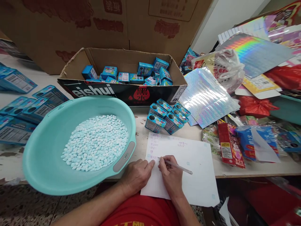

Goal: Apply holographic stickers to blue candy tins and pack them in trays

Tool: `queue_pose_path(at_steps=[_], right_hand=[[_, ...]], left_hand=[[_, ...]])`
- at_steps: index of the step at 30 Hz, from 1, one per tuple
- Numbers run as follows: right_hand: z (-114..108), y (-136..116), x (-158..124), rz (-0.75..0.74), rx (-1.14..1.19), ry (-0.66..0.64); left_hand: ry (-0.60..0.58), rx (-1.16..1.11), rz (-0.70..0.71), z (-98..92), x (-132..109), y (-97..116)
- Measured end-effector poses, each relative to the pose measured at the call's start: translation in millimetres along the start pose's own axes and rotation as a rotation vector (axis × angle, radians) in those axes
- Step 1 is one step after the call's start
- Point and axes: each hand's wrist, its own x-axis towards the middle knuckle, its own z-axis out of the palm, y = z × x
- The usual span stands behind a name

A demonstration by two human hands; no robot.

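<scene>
Red shirt front [141, 213] is nearest to the camera, with a bare forearm on each side of it. Clock positions are read from the centre of the paper sheet [197, 182], with 12 o'clock pointing away from the person.

Paper sheet: flat, on the near edge of the tabletop [138, 122], its lower part projecting past that edge. Handwritten lines [154, 142] run down its 10 o'clock corner.

Right hand [173, 177]: on the sheet. Its fingers [164, 168] pinch a slim pen [181, 168], tip towards 10 o'clock, rear end towards 4 o'clock. I cannot tell whether the tip touches the paper.

Left hand [135, 176]: at 9 o'clock, across the sheet's edge. Fingers are curled and pressed together, thumb extended towards the pen tip; the underside is hidden.

Surroundings:
- Between 9 and 10 o'clock: turquoise basin [39, 160] containing pale blue and white tablets [96, 144].
- 10 o'clock, beyond the basin: blue cartons [43, 106].
- 11 o'clock: open cardboard box [124, 94] holding small blue boxes [145, 68].
- 12 o'clock: cluster of "CARAMELO" boxes [166, 116], just beside the sheet.
- 1 o'clock: silver holographic sheets [209, 99].
- 2 o'clock: red packet [230, 144].
</scene>
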Motion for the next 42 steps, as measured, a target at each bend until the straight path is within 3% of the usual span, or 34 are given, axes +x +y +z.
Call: queue_pose_path(at_steps=[6, 8, 13, 17, 20, 31, 34, 42], right_hand=[[-3.3, -3.7, 1.6, 0.041, 0.083, -0.019], [-8.0, -5.2, 5.4, 0.097, 0.184, -0.017], [-19.4, -7.7, 15.4, 0.194, 0.453, 0.028], [-22.6, -11.7, 13.6, 0.188, 0.438, -0.002], [-24.4, -15.0, 7.3, 0.191, 0.424, -0.029], [-30.7, -34.7, -23.4, 0.168, 0.437, -0.139], [-30.0, -37.2, -26.8, 0.187, 0.434, -0.135], [-28.0, -34.0, -25.8, 0.224, 0.421, -0.188]], left_hand=[[-0.013, -0.040, -0.027, 2.3, 0.6, 0.2], [-0.047, -0.135, -0.095, -2.8, 2.0, 1.7], [-0.213, -0.717, -0.484, -30.2, 0.4, 4.5], [-0.366, -1.227, -0.684, -42.6, -2.8, 3.8], [-0.390, -1.404, -0.792, -46.2, -1.5, 3.6], [-0.426, -1.582, -0.773, -46.2, 0.9, 6.5], [-0.371, -1.649, -0.716, -46.3, 1.4, 8.8], [-0.323, -1.531, -0.760, -49.7, 5.5, 7.1]])
